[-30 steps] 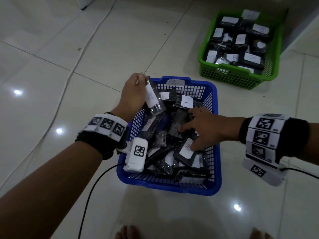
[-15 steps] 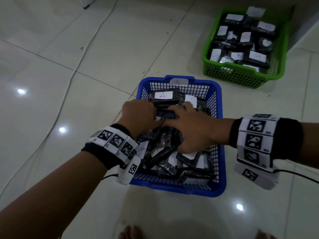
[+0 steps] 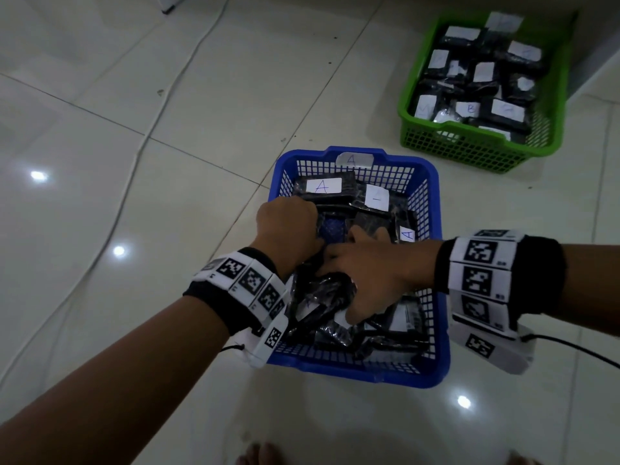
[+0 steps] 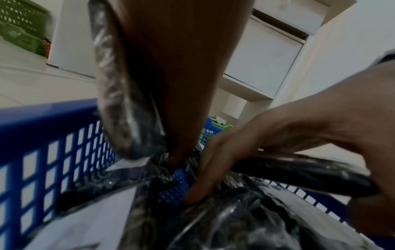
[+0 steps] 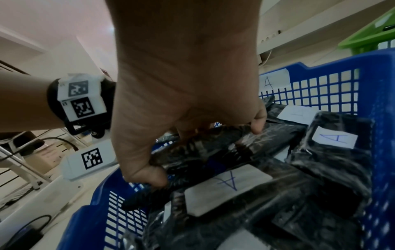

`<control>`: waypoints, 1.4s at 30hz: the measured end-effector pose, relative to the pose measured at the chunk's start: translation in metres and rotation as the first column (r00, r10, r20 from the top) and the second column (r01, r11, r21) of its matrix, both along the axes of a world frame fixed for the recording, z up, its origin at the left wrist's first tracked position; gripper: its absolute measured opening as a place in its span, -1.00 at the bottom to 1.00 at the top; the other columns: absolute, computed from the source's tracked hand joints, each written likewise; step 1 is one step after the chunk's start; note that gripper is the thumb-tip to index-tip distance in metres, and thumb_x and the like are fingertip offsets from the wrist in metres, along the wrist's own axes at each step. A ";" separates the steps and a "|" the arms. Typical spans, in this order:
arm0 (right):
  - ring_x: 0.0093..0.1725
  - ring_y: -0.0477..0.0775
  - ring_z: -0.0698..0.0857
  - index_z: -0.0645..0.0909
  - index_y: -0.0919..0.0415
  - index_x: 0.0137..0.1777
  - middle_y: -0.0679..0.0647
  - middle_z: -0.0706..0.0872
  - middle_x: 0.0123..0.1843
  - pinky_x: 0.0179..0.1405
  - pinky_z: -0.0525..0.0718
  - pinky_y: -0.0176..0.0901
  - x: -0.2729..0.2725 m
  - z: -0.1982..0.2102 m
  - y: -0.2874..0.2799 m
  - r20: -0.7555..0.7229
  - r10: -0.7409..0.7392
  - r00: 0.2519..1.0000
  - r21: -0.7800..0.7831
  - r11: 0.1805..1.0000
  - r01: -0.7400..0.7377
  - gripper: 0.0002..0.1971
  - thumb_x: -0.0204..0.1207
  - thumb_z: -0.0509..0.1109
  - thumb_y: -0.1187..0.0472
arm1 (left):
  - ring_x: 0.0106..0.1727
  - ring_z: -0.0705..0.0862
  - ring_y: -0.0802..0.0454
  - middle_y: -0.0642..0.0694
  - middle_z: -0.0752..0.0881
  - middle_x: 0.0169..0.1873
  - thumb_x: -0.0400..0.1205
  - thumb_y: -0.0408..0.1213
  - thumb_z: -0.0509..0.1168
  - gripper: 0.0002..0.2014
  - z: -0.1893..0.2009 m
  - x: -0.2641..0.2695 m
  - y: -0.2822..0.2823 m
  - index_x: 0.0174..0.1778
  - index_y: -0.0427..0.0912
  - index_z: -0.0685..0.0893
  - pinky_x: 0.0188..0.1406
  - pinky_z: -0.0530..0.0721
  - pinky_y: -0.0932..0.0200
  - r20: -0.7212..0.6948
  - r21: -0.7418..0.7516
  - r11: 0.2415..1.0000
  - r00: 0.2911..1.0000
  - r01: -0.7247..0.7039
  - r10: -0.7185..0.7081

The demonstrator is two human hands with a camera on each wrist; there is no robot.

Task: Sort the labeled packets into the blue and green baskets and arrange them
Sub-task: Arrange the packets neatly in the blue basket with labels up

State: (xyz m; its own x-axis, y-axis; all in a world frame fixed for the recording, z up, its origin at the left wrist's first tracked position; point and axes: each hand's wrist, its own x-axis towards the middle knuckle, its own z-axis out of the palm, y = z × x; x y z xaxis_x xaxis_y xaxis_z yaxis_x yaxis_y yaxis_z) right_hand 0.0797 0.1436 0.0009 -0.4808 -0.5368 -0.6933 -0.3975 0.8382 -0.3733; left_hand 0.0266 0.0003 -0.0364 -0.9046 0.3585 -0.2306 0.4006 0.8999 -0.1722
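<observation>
The blue basket (image 3: pixel 432 203) tagged "A" sits on the floor, full of black packets with white "A" labels (image 3: pixel 323 186). Both hands are inside it. My left hand (image 3: pixel 285 226) grips a shiny black packet (image 4: pixel 124 110) standing on edge, and pushes it down into a gap where the basket floor (image 4: pixel 177 189) shows. My right hand (image 3: pixel 369 276) curls round another black packet (image 5: pixel 203 152) and pulls it aside toward me. The green basket (image 3: pixel 469 146) at the far right holds several black packets with "B" labels (image 3: pixel 471 109).
A white cable (image 3: pixel 167 88) runs across the tiled floor on the left. Black cords (image 3: pixel 570 347) trail from both wrist cameras. Bare toes (image 3: pixel 258 456) show at the bottom edge. A white cabinet (image 4: pixel 267 59) stands beyond the baskets.
My left hand brought its packet down from above the basket's left rim into the middle. My right hand shifted toward me and closed round a packet.
</observation>
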 end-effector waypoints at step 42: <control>0.12 0.00 0.32 0.48 -0.11 -0.13 -0.24 0.46 0.01 0.15 0.26 0.05 0.020 -0.019 0.035 0.052 0.001 0.999 -0.138 0.990 0.006 -0.60 0.22 0.50 -0.29 | 0.22 0.67 -0.07 -0.07 0.67 0.25 0.70 0.30 0.16 -0.45 0.024 0.033 -0.034 0.42 -0.03 0.58 0.32 0.65 -0.07 0.774 -0.005 1.000 0.633 0.022 -0.010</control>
State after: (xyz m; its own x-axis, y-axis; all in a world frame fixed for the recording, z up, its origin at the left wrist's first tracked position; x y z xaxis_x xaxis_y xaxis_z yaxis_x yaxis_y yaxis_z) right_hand 0.0992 0.1791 -0.0181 -0.4475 -0.6275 -0.6371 -0.3723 0.7785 -0.5053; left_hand 0.0595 -0.0332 -0.0120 -0.3867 0.3630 -0.8478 0.4067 0.8922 0.1965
